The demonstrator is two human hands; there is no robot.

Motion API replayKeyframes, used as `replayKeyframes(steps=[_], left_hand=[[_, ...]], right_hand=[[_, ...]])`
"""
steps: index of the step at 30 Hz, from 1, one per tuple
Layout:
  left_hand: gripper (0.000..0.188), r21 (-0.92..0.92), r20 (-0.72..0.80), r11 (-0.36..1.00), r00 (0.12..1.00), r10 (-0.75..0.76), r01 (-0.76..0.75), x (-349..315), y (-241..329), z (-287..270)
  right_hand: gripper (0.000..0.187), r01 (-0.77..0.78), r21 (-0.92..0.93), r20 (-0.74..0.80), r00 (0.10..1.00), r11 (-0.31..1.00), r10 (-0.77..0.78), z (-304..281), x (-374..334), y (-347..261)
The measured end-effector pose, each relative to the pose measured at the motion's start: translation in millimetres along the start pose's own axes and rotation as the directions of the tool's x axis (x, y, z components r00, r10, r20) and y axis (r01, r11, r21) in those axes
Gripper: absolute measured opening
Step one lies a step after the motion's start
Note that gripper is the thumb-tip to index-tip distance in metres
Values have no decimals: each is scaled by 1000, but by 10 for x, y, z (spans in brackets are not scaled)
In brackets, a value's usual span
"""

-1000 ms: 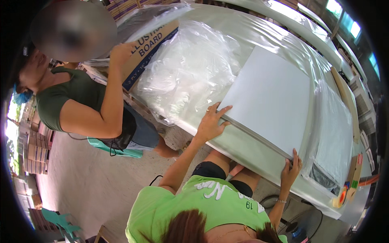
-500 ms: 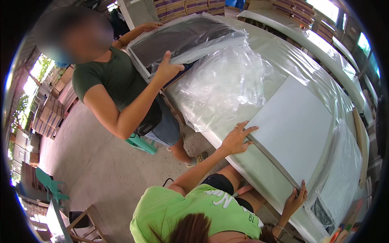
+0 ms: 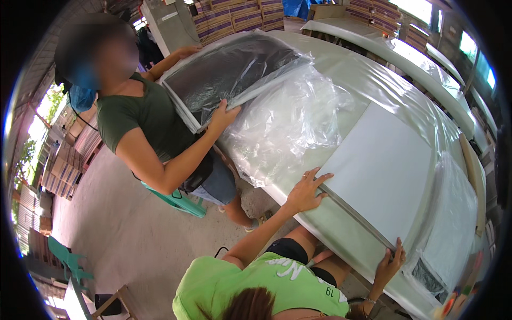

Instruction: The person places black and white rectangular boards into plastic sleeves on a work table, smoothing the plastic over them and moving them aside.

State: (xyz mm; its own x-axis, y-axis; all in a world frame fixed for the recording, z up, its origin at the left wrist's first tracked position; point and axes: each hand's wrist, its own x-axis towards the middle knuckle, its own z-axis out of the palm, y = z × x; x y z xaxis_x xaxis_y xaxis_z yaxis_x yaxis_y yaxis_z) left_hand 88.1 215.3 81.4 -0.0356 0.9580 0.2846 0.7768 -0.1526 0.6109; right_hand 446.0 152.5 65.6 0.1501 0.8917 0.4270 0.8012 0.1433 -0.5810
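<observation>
A flat white rectangular panel (image 3: 381, 173) with a dark strip along its near edge lies on the film-covered table (image 3: 341, 224). My left hand (image 3: 308, 193) touches its near left corner, fingers spread apart over the edge. At the near right corner, my right hand (image 3: 390, 265) has thumb and fingers about the panel's edge; its underside is hidden. Across to the left, a co-worker in a dark green shirt (image 3: 154, 117) has both hands on a dark framed panel (image 3: 234, 69) wrapped in clear plastic. Loose crumpled plastic film (image 3: 288, 117) lies between the two panels.
Plastic-wrapped pieces (image 3: 448, 213) lie on the table's right end, beside a long brown strip (image 3: 472, 176). Behind are stacked cartons (image 3: 234, 18) and another covered table (image 3: 384, 50). A green stool (image 3: 176, 200) stands by the co-worker, a green chair (image 3: 66, 258) at far left.
The co-worker's near hand has moved down and left along the wrapped panel's edge, and plastic now covers the blue edge seen before. My hands stay at the white panel's corners. The view has shifted slightly.
</observation>
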Motion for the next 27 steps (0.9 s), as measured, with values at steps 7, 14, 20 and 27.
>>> replayKeyframes(steps=[7,14,20,27], left_hand=[[63,-12,24,1000,1000,-16,17,16,10,-12],[63,3,34,1000,999,-22,22,23,37,-17],[63,12,21,1000,1000,20,-20,19,20,-13],[62,-21,16,1000,1000,9,-8,17,41,-16]], right_hand=[[47,65,-39,-7,998,997,-66,1,5,8],[46,10,-12,-17,1000,1000,-11,2,-5,39],[46,-17,12,-19,1000,1000,17,-16,-4,-9],[47,-4,34,-31,1000,999,5,-9,2,33]])
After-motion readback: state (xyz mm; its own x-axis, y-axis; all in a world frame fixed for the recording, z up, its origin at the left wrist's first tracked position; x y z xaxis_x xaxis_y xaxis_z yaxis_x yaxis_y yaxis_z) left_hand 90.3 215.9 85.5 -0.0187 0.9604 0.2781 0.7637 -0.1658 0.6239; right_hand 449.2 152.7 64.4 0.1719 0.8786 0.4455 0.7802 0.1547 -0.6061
